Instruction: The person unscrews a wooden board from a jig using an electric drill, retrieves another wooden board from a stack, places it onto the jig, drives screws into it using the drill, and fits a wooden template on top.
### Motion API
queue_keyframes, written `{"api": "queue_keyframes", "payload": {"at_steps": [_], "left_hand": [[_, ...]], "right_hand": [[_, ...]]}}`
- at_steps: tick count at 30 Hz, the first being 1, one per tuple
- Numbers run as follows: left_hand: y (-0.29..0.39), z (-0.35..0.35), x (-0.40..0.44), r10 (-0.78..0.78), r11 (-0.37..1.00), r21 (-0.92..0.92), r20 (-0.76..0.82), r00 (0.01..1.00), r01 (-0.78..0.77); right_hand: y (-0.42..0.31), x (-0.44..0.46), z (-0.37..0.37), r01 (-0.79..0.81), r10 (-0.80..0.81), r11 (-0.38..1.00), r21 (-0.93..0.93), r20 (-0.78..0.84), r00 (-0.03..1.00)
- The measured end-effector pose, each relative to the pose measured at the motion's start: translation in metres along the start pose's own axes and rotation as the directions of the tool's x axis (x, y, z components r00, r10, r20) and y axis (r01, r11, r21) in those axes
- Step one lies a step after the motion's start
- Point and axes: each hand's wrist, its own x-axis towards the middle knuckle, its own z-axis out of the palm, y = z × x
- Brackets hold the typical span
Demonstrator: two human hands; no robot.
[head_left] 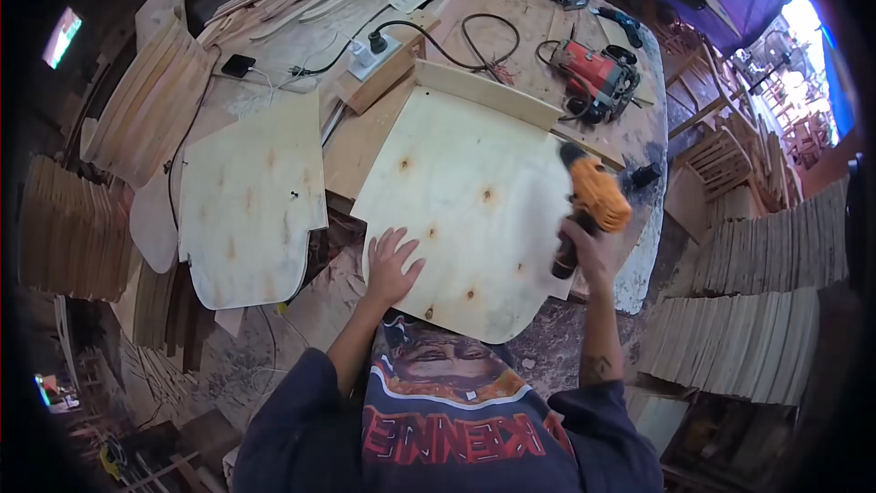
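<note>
We are spreading our left hand [391, 269] over a pale, knotty, curve-edged plywood panel [461, 192]; our right hand [595, 251] is gripping an orange-and-black drill [599, 197].

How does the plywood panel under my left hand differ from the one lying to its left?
The middle panel has a wooden strip standing upright along its far edge; the left panel shows none. The left hand rests on the middle panel, while no hand touches the left panel. The middle panel also looks larger in this view than the left panel. Both are pale, with brown marks and rounded near corners.
</note>
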Motion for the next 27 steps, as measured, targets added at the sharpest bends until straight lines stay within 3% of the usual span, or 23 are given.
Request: {"api": "queue_keyframes", "payload": {"at_steps": [3,6,9,20,27], "left_hand": [[-0.013,0.013,0.019,0.075,0.997,-0.008,0.030,0.997,-0.074],[-0.013,0.014,0.021,0.083,0.997,-0.010,0.032,0.996,-0.083],[-0.014,0.013,0.023,0.052,0.998,-0.033,0.040,0.998,-0.051],[-0.008,0.004,0.025,0.048,0.994,-0.103,0.077,0.996,-0.040],[-0.009,0.002,0.025,0.062,0.993,-0.104,0.127,0.990,-0.049]], "right_hand": [[0.009,0.061,0.072,0.064,-0.097,0.986,0.152,0.218,0.971],[-0.008,0.105,0.140,-0.036,0.027,0.999,0.025,0.313,0.950],[-0.005,0.146,0.188,0.001,0.013,0.999,-0.047,0.300,0.954],[-0.028,0.174,0.210,-0.062,0.068,0.998,-0.030,0.279,0.958],[-0.044,0.169,0.213,-0.074,0.105,0.989,-0.128,0.259,0.960]]}}
